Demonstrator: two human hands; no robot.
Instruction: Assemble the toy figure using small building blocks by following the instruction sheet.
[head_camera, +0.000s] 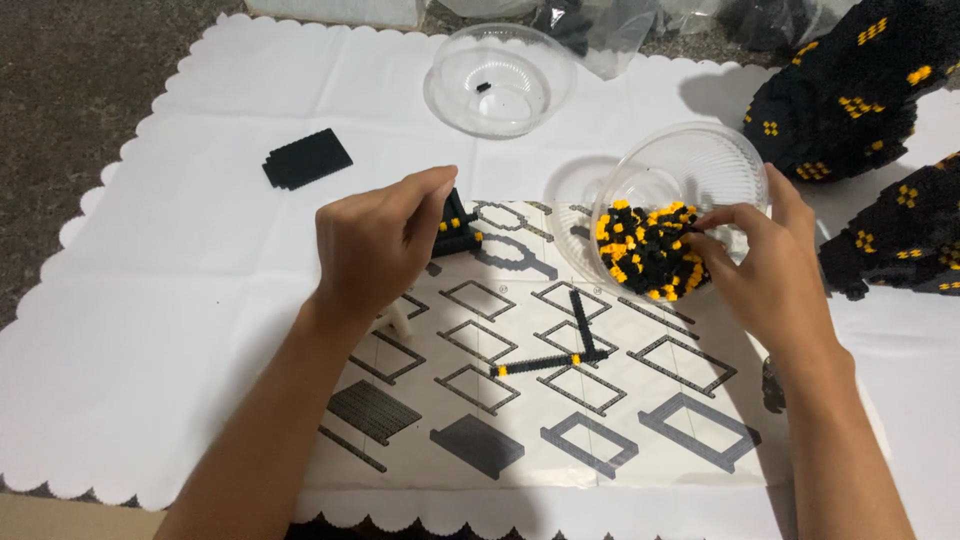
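A white cloth (150, 300) with a scalloped edge covers most of the view, spread over a dark, speckled carpeted floor (80, 90) that shows along the left edge and the far left corner. Crumpled clear plastic bags (640, 25) lie on the floor past the cloth's far edge. The light is even, with soft shadows.

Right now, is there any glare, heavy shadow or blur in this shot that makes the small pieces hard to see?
Head view: sharp overall; the right hand throws a soft shadow on the instruction sheet; mild highlights on the tilted clear bowl, yet its black and yellow bricks stay readable; the black built sections at top right lose surface detail in darkness.
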